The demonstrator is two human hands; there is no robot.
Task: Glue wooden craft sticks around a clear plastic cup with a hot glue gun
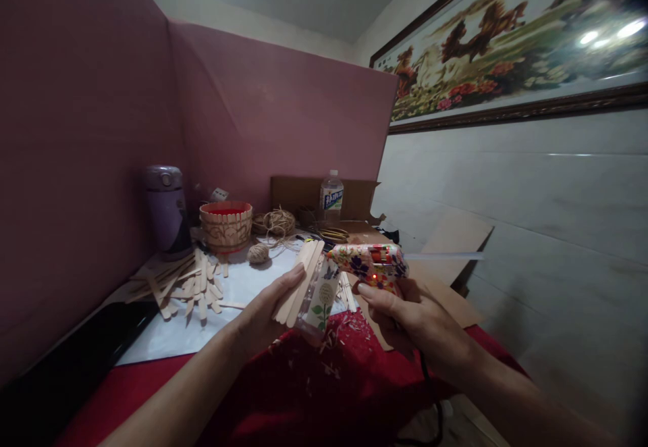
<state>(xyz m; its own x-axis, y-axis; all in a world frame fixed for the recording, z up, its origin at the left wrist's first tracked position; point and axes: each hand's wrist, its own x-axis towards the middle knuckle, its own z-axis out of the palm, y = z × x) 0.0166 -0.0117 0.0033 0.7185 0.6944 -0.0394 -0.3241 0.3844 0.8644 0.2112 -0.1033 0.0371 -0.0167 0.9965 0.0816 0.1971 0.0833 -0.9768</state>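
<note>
two bare forearms [192, 367], bare wrists [237, 333], bare hands [412, 315], uncovered thumbs [381, 300]

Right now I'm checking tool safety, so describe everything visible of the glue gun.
The glue gun has a glossy, plastic-looking body in a bright floral pattern, a small red light glowing on its side. The right hand holds it roughly level, nozzle toward the clear container; contact is unclear. A translucent stick juts from its back; a dark cord hangs below.

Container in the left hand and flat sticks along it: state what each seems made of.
The container looks like clear, glossy plastic, being see-through beside its printed design; glass is possible. The flat sticks look like bare, matt wood: pale tan, without shine.
</note>
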